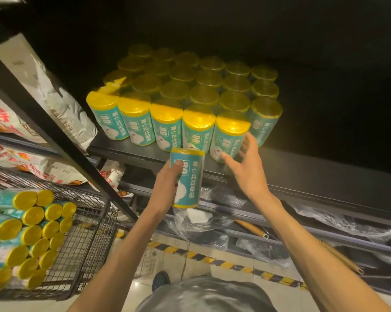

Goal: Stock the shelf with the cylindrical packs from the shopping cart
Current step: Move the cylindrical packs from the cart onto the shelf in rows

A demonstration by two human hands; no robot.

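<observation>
Teal cylindrical packs with yellow ends stand upright in several rows on the dark shelf [302, 167]. My left hand [165, 188] grips one such pack [187, 179] upright, just below and in front of the shelf's front edge. My right hand [248, 170] is spread, its fingertips touching the rightmost pack of the front row [229, 136]. At the lower left, the wire shopping cart [86, 244] holds several more packs [30, 235] lying on their sides with their yellow ends facing me.
A black slanted shelf post [61, 140] separates the cart from the shelf. Printed bags [54, 97] fill the shelves on the left. Lower shelves hold plastic-wrapped goods [212, 230] and wooden handles [250, 228]. Yellow-black hazard tape [235, 266] marks the floor.
</observation>
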